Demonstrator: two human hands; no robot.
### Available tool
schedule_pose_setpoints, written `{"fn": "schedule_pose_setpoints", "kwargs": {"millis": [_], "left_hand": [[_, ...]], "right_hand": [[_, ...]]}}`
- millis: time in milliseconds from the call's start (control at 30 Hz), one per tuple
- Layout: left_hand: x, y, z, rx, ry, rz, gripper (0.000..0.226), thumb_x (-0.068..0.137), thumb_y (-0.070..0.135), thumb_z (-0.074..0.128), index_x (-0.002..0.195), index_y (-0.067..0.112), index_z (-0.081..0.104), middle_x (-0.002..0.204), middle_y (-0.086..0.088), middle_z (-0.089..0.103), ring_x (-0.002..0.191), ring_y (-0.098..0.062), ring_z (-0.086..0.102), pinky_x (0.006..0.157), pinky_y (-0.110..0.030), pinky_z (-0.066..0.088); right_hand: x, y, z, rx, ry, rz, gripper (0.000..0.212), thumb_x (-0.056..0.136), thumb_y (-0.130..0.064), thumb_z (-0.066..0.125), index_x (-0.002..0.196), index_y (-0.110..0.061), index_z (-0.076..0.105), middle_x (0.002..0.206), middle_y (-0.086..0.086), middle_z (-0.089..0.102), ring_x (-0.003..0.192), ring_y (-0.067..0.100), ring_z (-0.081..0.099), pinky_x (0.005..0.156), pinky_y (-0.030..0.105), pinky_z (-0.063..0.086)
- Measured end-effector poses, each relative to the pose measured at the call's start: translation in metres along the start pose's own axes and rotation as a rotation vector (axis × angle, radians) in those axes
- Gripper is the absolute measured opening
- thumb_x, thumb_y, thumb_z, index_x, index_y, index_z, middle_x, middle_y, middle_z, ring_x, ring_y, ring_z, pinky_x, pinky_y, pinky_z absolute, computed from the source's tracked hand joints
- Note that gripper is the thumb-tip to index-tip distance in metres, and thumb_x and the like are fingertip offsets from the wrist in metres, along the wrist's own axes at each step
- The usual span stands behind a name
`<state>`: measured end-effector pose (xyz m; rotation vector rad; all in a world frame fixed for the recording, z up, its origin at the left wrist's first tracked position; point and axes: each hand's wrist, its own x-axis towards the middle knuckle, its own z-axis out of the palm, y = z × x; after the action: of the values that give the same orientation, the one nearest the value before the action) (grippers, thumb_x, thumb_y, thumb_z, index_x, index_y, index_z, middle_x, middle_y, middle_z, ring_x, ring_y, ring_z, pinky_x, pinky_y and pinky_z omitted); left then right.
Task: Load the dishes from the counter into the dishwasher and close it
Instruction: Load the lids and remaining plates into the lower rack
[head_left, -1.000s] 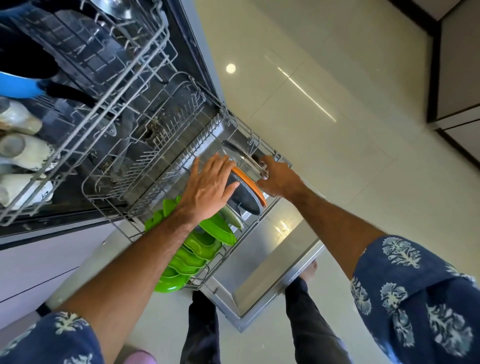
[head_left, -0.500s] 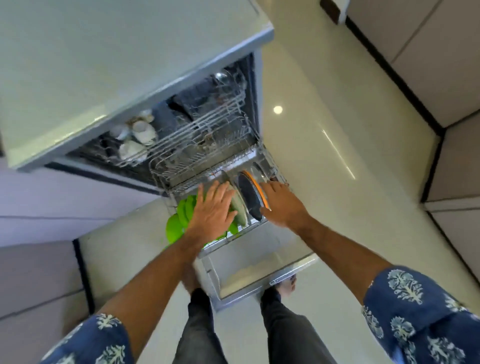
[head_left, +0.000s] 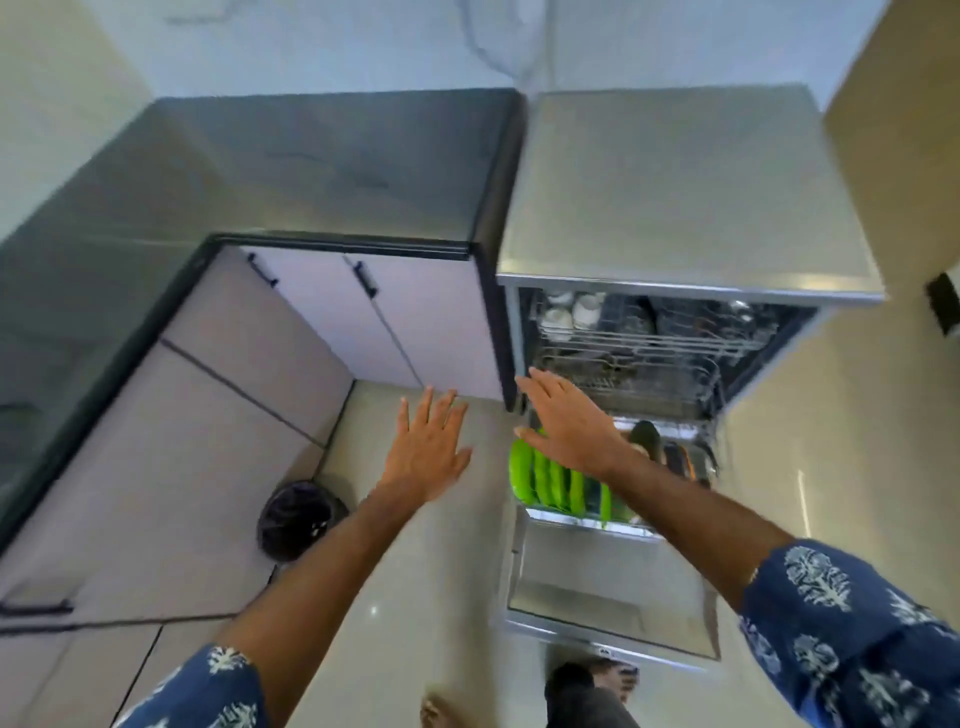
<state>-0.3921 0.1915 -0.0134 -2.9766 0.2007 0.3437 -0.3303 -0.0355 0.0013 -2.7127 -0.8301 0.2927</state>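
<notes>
Pale glossy floor tiles (head_left: 431, 597) ran beneath an L-shaped dark counter (head_left: 311, 171) with light cabinet doors (head_left: 395, 322) below it, two of them carrying black handles. One dishwasher (head_left: 675, 197) stood at the counter's right end, its door (head_left: 613, 597) dropped flat toward the person. Two racks showed inside: the upper rack (head_left: 649, 338) held three white cups (head_left: 571, 312) at its left, and the lower rack (head_left: 691, 447), pulled out over the door, carried a row of about five green plates (head_left: 550, 480) standing on edge, with a dark dish (head_left: 647, 439) and an orange-rimmed dish (head_left: 681, 461) to their right.

Both hands were empty. The left hand (head_left: 428, 452) hung over the floor with its fingers straight and spread, well to the left of the dishwasher. The right hand (head_left: 566, 423) was likewise flat with fingers extended, above the left end of the lower rack and over the green plates; whether it touched anything could not be told. Blue patterned sleeves (head_left: 841, 613) covered both upper arms. One dark round bin (head_left: 298, 519) sat on the floor beside the cabinets.
</notes>
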Motion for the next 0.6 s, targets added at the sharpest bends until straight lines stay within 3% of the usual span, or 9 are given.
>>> {"fn": "schedule_pose_setpoints", "kwargs": {"millis": [200, 433, 600], "left_hand": [[-0.11, -0.153, -0.015, 0.011, 0.165, -0.242, 0.075, 0.1, 0.055, 0.033, 0.159, 0.016, 0.011, 0.168, -0.006, 0.005, 0.154, -0.034, -0.002, 0.121, -0.061, 0.004], [-0.243, -0.293, -0.011, 0.009, 0.205, -0.52, 0.075, 0.099, 0.056, 0.032, 0.16, 0.017, 0.01, 0.168, -0.007, 0.006, 0.154, -0.035, 0.0, 0.122, -0.059, 0.005], [-0.315, -0.374, 0.005, -0.044, 0.191, -0.734, 0.075, 0.097, 0.055, 0.037, 0.159, 0.017, 0.014, 0.167, -0.006, 0.006, 0.154, -0.034, -0.001, 0.122, -0.058, 0.005]], "right_hand": [[0.068, -0.186, -0.011, -0.181, 0.092, -0.256, 0.077, 0.093, -0.051, 0.054, 0.155, -0.016, 0.024, 0.16, 0.011, 0.026, 0.144, 0.029, 0.03, 0.116, 0.042, 0.028], [0.126, -0.372, -0.008, -0.248, 0.126, -0.505, 0.08, 0.095, -0.054, 0.05, 0.158, -0.016, 0.018, 0.163, 0.011, 0.02, 0.148, 0.028, 0.024, 0.118, 0.045, 0.025], [0.165, -0.48, 0.007, -0.243, 0.119, -0.705, 0.077, 0.094, -0.05, 0.054, 0.155, -0.012, 0.024, 0.158, 0.014, 0.03, 0.144, 0.031, 0.032, 0.115, 0.05, 0.032]]}}
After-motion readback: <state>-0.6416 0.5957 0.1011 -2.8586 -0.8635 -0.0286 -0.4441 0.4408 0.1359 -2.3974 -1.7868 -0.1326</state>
